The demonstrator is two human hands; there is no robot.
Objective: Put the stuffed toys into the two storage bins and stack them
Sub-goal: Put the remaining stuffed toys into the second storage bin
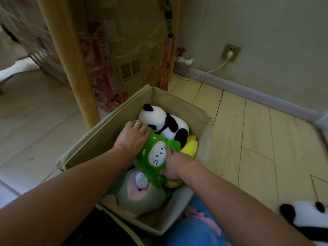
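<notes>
A beige fabric storage bin point(204, 132) stands open on the floor with several stuffed toys inside. A panda toy point(165, 123) lies at its far end, a yellow toy point(190, 147) at the right side, a grey toy point(140, 194) at the near end. On top lies a green toy with a white face point(156, 157). My left hand point(132, 137) presses flat on the green toy's far left part. My right hand point(174, 166) grips its near right edge, fingers curled around it.
A second panda toy point(307, 222) lies on the wooden floor at the lower right. A blue and pink toy point(197, 226) sits just in front of the bin. A wooden leg point(71, 68) and a cardboard box point(127, 50) stand behind the bin. A plugged-in cable point(207, 71) runs along the wall.
</notes>
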